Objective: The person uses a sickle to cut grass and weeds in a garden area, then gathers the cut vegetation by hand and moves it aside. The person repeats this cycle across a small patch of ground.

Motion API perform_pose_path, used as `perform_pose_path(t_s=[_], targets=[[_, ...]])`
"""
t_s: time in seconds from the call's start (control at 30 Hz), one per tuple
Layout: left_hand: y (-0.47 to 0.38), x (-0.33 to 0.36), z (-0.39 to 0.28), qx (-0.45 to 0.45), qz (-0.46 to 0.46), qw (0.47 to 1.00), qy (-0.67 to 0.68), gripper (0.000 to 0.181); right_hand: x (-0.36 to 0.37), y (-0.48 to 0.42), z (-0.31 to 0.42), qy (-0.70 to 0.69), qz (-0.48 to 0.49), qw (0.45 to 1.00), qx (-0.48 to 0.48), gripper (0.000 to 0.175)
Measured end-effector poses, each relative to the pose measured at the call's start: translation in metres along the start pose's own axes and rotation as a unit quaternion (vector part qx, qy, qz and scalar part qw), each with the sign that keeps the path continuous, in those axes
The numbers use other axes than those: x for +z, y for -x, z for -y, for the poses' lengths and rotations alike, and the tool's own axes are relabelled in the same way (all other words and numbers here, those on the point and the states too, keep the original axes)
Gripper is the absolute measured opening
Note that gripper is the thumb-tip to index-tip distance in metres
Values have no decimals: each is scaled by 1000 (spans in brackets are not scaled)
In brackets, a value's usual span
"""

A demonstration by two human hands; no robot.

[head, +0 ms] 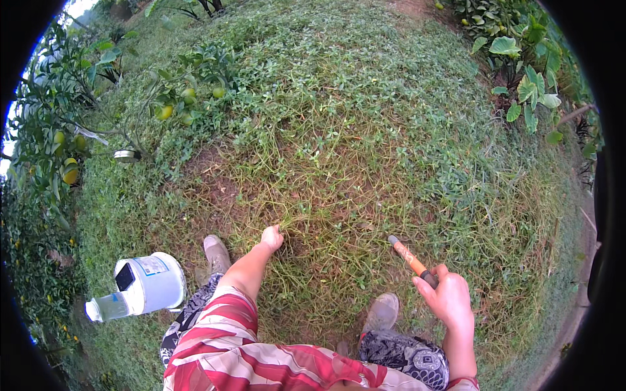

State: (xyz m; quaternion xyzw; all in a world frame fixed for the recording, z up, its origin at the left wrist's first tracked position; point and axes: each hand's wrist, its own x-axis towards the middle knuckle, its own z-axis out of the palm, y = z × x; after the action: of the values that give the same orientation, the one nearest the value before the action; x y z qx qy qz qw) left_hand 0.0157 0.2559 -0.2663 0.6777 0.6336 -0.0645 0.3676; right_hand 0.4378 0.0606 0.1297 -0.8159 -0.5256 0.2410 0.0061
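My left hand (272,238) is closed low over the ground, just ahead of my left boot (217,254). Thin green weed stems (297,221) run out from its fingers into the matted growth. On the other side, my right hand (447,293) grips a hand tool (410,257) by the black part of its handle. The handle is orange with a grey end, which points forward and to the left. Whatever head the tool has is hidden or not discernible. Flattened, yellowing weeds (318,264) cover the soil between my boots; the right boot (381,313) stands below the tool.
A white plastic bucket-like container (166,281) with a clear cylindrical part lies by my left leg. Citrus branches with green-yellow fruit (166,112) hang at the left, near a small round metal object (126,156). Broad-leaved plants (530,90) grow upper right; a pale path (582,293) borders the right.
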Motion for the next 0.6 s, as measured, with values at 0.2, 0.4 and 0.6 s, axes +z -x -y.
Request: perform_pose_path(t_s=[0.2,0.4,0.6], targets=[[-1,32,13,-31,-184,963,192,39,-3,-3,3,-8,3,1000,7,47],[18,19,27,-92,-219,947,216,23,-3,-2,1,-11,4,1000,7,49],[66,0,2,-154,-261,925,229,24,-1,-4,-4,-4,8,1000,8,51]])
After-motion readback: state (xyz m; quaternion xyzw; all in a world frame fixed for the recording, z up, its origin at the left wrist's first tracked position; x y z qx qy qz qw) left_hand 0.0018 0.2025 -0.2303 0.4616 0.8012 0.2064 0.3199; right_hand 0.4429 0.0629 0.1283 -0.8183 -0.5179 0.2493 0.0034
